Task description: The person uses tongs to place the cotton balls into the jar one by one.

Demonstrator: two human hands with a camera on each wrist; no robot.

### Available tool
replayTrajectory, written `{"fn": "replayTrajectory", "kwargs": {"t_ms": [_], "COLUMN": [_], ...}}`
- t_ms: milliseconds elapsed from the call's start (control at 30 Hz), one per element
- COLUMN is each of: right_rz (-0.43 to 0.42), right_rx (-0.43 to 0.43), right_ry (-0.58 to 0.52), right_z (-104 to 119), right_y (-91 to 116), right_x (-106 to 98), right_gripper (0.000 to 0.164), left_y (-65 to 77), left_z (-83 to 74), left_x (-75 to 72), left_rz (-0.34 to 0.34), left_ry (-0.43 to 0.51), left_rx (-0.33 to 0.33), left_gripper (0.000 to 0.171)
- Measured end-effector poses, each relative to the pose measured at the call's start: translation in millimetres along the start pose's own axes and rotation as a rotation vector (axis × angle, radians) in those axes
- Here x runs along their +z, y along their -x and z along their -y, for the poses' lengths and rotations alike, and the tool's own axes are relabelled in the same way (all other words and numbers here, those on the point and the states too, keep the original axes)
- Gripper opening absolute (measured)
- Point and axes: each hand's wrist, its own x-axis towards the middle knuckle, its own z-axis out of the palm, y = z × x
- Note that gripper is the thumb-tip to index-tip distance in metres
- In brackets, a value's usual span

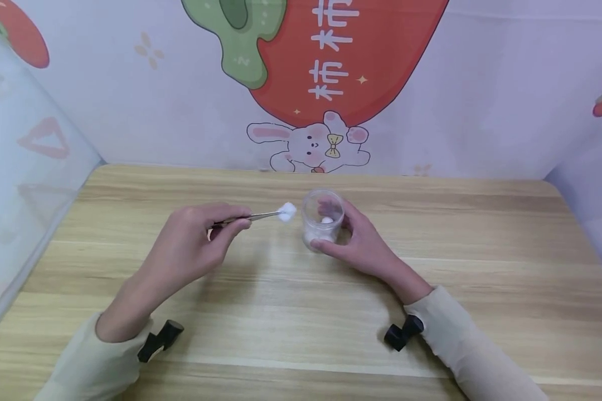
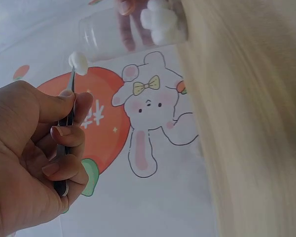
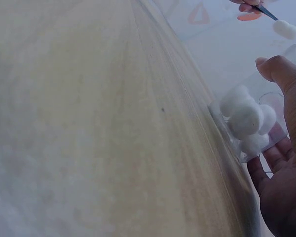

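In my left hand I grip a pair of metal tweezers, thumb and fingers curled round the shaft. The tweezer tips pinch a white cotton ball, held in the air just left of the jar's mouth. My right hand grips a clear open jar from its right side, thumb at the front and fingers behind. Several more cotton balls lie in the bottom of the jar, seen through its wall in the right wrist view. The jar stands upright on the table.
The wood-grain table reaches out on both sides of the hands. Behind it hangs a printed cloth with a large red fruit and a rabbit. A black wrist camera sits on the left cuff, another black camera on the right.
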Motion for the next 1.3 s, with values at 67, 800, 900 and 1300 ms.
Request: {"fn": "replayTrajectory", "kwargs": {"t_ms": [67,800,900,1300], "right_rz": [0.002,0.004,0.002,0.001], "right_rx": [0.000,0.004,0.001,0.007], "right_ry": [-0.001,0.002,0.005,0.014], "right_z": [-0.1,1.4,1.6,0.9], "right_y": [-0.5,-0.4,-0.6,0.1], "right_x": [0.2,-0.8,-0.8,-1.4], "right_gripper": [0.076,0.075,0.075,0.076], "left_y": [-2.6,-29.4,-29.7,-31.5], "left_z": [-1.8,-10.9,-10.5,-13.3], "left_x": [-1.5,7.7,9.2,12.3], "left_rz": [-0.008,0.018,0.023,0.032], "left_ry": [0.010,0.008,0.007,-0.003], "left_rx": [-0.003,0.023,0.025,0.032], "left_gripper": [0.016,0.014,0.014,0.015]}}
